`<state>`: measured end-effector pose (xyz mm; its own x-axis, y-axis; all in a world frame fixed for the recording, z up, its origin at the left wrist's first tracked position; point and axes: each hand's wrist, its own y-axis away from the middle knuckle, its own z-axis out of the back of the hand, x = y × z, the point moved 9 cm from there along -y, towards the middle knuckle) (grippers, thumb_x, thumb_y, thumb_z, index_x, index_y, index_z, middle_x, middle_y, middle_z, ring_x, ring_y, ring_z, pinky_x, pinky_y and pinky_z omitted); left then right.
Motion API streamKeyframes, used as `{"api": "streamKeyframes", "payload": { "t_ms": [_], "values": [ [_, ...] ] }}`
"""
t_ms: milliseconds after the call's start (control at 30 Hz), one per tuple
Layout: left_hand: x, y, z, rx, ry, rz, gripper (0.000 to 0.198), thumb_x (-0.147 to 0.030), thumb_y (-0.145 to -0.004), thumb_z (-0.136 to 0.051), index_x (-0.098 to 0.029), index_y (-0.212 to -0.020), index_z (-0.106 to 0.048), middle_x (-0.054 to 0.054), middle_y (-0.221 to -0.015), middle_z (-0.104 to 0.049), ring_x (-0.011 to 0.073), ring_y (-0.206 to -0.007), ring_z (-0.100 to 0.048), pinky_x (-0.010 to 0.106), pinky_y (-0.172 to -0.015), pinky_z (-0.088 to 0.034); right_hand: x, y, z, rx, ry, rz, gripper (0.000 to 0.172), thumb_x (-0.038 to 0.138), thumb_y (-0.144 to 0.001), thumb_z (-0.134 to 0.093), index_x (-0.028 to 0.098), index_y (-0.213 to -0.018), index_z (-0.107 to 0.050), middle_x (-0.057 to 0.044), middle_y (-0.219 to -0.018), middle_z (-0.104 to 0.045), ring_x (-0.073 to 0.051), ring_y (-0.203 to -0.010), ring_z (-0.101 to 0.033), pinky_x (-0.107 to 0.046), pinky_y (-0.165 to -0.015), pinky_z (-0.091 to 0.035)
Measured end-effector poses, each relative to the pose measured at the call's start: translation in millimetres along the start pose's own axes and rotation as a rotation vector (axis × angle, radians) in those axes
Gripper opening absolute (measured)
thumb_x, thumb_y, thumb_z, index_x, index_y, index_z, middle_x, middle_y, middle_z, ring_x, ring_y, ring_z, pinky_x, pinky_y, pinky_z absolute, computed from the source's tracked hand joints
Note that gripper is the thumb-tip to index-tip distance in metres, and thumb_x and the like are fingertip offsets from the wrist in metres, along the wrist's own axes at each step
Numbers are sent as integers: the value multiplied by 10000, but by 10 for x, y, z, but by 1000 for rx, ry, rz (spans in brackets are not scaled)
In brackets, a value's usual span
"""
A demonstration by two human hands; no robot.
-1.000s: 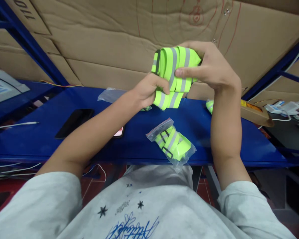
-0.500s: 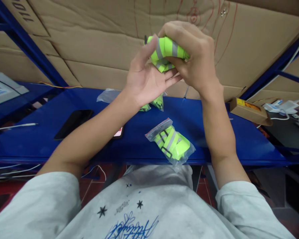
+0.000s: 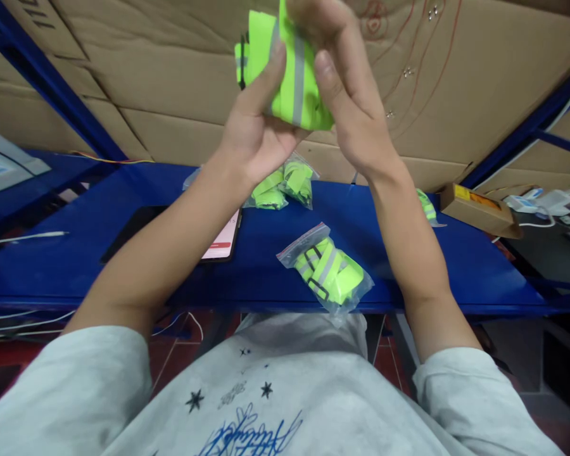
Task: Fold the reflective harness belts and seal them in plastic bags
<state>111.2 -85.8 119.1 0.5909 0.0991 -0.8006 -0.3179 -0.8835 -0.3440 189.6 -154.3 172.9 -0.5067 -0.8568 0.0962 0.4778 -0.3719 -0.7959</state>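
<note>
A folded neon-yellow reflective strap [image 3: 300, 82] with grey stripes and a black buckle is up in front of the cardboard. My left hand [image 3: 256, 130] holds it from below left, thumb pressed on its front face. On the other side, my right hand [image 3: 358, 107] has its fingers curled round the strap's upper right edge, and its thumb lies against the front. Below my hands, a clear zip bag [image 3: 332, 269] with another such strap lies at the front of the blue table [image 3: 261, 278]. More bagged straps [image 3: 285, 183] lie behind my left wrist.
A lit phone [image 3: 223, 237] and a dark flat device [image 3: 128, 234] lie partly under my left forearm. To the right are a small cardboard box [image 3: 477, 209] and a bagged strap [image 3: 427, 206] beside my right forearm. Cardboard sheeting [image 3: 171, 82] closes off the back.
Both hands have moved slightly left and up with the strap, which is turned so that its broad striped face shows. My right hand has shifted from over its top to its right side.
</note>
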Motion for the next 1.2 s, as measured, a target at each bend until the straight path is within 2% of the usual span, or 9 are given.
{"api": "streamKeyframes", "payload": {
  "t_ms": [133,267,400,567,700,833,967,1067,1200],
  "values": [
    [25,-12,-160,249,152,-133,443,-177,-1106,-358,-199,-965,-778,-48,-1145,-749,122,-1353,-621,196,-1029,-565,-276,17,89,-76,-18,29,475,379,-1033,-389,232,-1474,-484,-25,-1609,-498,-92,-1554,-386,-300,-1336,-278],
    [233,-53,-66,203,-5,-43,287,-210,-1066,-491,-198,-1022,-774,11,-1112,-753,215,-1284,-675,255,-976,-609,-604,66,24,58,-87,-42,535,530,-965,-558,309,-1452,-538,29,-1573,-557,-165,-1495,-483,-358,-1302,-360],
    [315,-140,121,177,-151,9,147,-292,-995,-675,-222,-1095,-757,36,-982,-766,241,-1122,-731,330,-925,-629,-734,120,15,74,-76,-121,461,666,-920,-631,379,-1281,-632,53,-1304,-723,-221,-1199,-664,-369,-1096,-548],
    [387,-261,545,101,-384,149,382,-513,-859,-830,-175,-1020,-756,89,-825,-743,254,-824,-765,286,-723,-596,-884,202,-269,85,-163,-226,605,816,-839,-624,329,-1199,-624,10,-1180,-753,-238,-1058,-678,-402,-970,-585],
    [401,-196,648,107,-633,222,479,-631,-897,-743,-166,-783,-729,51,-589,-610,242,-877,-751,235,-703,-511,-1017,408,-636,116,-412,-382,800,959,-752,-566,262,-1138,-634,-49,-1060,-781,-258,-1003,-719,-437,-931,-595],
    [397,-7,296,337,-1085,161,769,-889,-886,-478,-187,-652,-684,50,-487,-528,190,-745,-682,258,-624,-423,-947,737,-700,120,-662,-534,832,933,-670,-696,256,-1153,-669,-68,-1045,-787,-289,-1004,-752,-445,-869,-629],
    [464,219,74,765,-1375,308,849,-893,-908,-393,-135,-970,-772,62,-758,-734,144,-664,-644,261,-661,-471,-935,1141,-346,28,-690,-686,676,690,-676,-897,232,-1140,-719,-55,-1072,-787,-265,-934,-765,-417,-833,-653],
    [150,20,422,655,-1484,279,833,-857,-933,-389,-174,-1299,-693,36,-1047,-778,125,-838,-676,243,-773,-516,-1159,1512,-55,-83,-631,-806,600,570,-643,-963,224,-1085,-750,-42,-1002,-791,-247,-849,-763,-398,-773,-658],
    [-269,-302,1593,211,-1906,339,1001,-964,-826,-343,-70,-1057,-729,58,-919,-744,186,-919,-628,451,-1006,-514,-1625,2008,195,-349,-573,-953,531,575,-623,-953,231,-977,-757,-51,-970,-799,-251,-846,-768,-408,-765,-654]
  ]
}}
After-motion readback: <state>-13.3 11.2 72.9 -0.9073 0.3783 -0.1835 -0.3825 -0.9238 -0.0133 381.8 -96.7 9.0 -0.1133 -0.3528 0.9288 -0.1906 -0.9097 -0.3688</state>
